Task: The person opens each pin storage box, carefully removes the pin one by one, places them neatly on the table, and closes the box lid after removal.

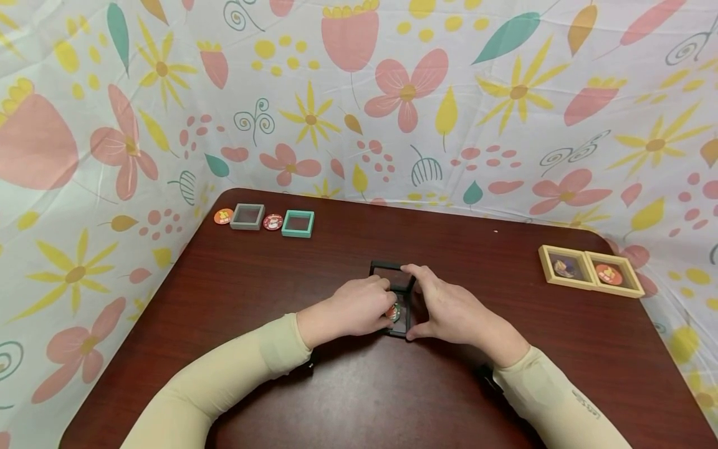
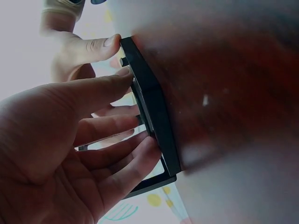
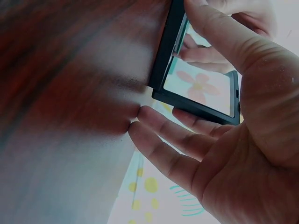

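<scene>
via remote cams i see a black frame (image 1: 398,335) open mid table (image 1: 348,399), lid (image 1: 386,265) up, round badge (image 1: 395,313) in its near half. l hand (image 1: 361,307) touches badge, can't tell if pinching; r hand (image 1: 453,310) grips frame's r side. far l: teal frame (image 1: 296,234); r edge: tan frames (image 1: 591,271).

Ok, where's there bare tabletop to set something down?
Bare tabletop lies between the right hand and the paired pale yellow frames, and between the left hand and the teal frame. Crowded: around the hinged black frame, both hands on it, and the back-left row: orange badge, gray frame, red badge, teal frame.
</scene>
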A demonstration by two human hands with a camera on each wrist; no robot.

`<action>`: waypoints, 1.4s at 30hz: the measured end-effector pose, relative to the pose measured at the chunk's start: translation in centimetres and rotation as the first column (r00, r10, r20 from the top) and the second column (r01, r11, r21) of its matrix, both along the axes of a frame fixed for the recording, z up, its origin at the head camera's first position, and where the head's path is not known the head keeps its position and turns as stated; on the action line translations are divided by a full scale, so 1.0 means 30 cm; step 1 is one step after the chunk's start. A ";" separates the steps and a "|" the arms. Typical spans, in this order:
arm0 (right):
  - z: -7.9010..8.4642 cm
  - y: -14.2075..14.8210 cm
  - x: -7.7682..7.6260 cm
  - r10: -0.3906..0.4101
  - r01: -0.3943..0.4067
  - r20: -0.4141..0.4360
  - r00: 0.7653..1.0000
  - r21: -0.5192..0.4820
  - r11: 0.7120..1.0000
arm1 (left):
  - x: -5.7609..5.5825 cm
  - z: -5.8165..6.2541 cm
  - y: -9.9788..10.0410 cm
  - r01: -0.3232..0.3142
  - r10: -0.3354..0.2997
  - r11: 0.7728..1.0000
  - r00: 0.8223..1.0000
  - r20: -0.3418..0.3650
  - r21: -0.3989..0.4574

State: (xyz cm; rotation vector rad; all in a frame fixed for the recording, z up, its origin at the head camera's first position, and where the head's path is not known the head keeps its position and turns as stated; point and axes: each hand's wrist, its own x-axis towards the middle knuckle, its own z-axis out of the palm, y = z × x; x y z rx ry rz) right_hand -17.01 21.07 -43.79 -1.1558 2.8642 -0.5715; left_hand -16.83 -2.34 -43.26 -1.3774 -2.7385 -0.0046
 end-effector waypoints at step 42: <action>0.004 0.007 0.008 -0.013 0.012 0.039 0.999 0.023 1.000 | -0.303 0.116 -0.261 -0.253 0.206 0.939 0.956 0.209 0.231</action>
